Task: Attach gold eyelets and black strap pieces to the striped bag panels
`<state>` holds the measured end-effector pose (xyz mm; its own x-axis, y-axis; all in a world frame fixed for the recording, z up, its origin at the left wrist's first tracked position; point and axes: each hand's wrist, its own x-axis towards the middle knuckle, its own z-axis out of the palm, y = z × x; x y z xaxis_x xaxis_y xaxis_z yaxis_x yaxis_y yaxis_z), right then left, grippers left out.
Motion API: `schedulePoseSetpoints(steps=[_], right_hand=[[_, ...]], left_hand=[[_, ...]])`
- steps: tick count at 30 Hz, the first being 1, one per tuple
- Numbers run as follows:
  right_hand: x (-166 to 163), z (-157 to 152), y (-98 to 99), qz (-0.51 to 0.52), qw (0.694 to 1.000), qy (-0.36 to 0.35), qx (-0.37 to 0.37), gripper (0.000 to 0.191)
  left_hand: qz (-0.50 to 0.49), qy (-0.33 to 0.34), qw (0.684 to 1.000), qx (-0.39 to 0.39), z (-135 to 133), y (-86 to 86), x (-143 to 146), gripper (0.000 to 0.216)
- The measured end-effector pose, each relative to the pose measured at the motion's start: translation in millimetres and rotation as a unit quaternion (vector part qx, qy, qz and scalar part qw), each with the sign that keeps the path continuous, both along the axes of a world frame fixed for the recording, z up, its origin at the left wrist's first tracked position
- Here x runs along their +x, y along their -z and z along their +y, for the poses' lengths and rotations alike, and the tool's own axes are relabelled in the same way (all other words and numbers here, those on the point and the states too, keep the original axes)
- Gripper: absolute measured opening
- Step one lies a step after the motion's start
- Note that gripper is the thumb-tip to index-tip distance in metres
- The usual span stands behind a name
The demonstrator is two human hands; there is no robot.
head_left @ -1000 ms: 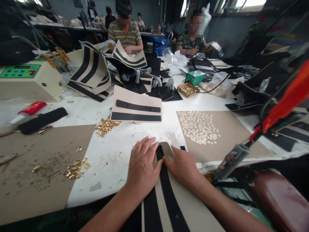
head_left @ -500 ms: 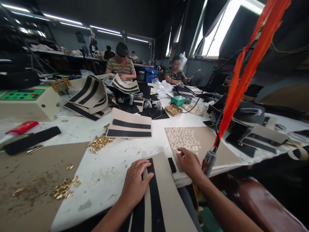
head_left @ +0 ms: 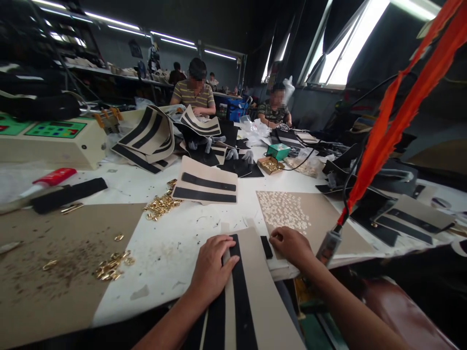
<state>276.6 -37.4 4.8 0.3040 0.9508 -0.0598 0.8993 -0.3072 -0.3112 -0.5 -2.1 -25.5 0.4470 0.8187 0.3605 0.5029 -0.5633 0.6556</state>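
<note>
A long beige panel with black strips (head_left: 259,282) stretches from the table's front edge down toward me. My left hand (head_left: 215,262) holds its left side near the top, thumb and fingers on a black strip. My right hand (head_left: 292,245) is curled in a pinch at the front of a brown sheet (head_left: 339,228); whatever may be between its fingertips is too small to make out. Beyond that hand, many small whitish, ring-like pieces (head_left: 288,209) are spread on the sheet. A small black rectangular piece (head_left: 266,247) lies between the panel and my right hand.
A striped beige piece (head_left: 206,182) and gold metal fittings (head_left: 160,206) lie ahead. More fittings (head_left: 113,265) are at left, below a red-capped tube (head_left: 54,180) and a control box (head_left: 65,143). An orange ribbon (head_left: 379,126) hangs right. Two people sit across the table.
My right hand has drawn back slightly from the whitish pieces, and its fingers have curled into a pinch. My left hand stays on the panel. The whole view has shifted a little.
</note>
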Motion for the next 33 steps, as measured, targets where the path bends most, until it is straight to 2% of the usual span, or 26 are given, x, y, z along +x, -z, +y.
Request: schedulePoseSetpoints(steps=[5, 10, 17, 20, 22, 24, 26, 29, 33], right_hand=[[6.0, 8.1, -6.0, -0.004, 0.999, -0.030, -0.043, 0.016], [0.8, 17.1, -13.3, -0.070, 0.992, -0.071, -0.072, 0.018], [-6.5, 14.7, -15.1, -0.112, 0.988, -0.096, -0.048, 0.024], [-21.3, 9.5, -25.6, -0.071, 0.991, -0.108, -0.026, 0.031], [-40.2, 7.0, -34.4, 0.019, 0.989, -0.143, -0.020, 0.034], [-61.8, 7.2, -39.8, 0.133, 0.973, -0.189, -0.026, 0.032], [-79.8, 10.8, -39.3, 0.200, 0.955, -0.219, -0.033, 0.027], [-92.7, 18.7, -30.5, 0.209, 0.950, -0.229, -0.039, 0.023], [-92.7, 24.0, -21.1, 0.218, 0.952, -0.212, -0.046, 0.021]], left_hand=[[0.002, -0.006, 1.000, -0.009, -2.0, -2.8, 0.9, 0.029], [-0.006, -0.008, 1.000, -0.025, -4.5, -6.1, 1.3, 0.032], [-0.024, -0.010, 0.999, -0.031, -7.5, -2.8, -0.2, 0.032], [-0.031, -0.009, 0.999, -0.032, -8.5, -1.5, 0.1, 0.031], [-0.028, -0.007, 0.999, -0.034, -8.8, -1.4, 0.4, 0.031], [-0.022, -0.007, 0.999, -0.037, -8.8, -1.7, 0.3, 0.032], [-0.019, -0.007, 0.999, -0.040, -8.6, -2.4, -0.2, 0.032], [-0.018, -0.003, 0.999, -0.043, -8.7, -4.1, -1.2, 0.031], [-0.014, 0.000, 0.999, -0.048, -9.6, -6.4, -1.8, 0.033]])
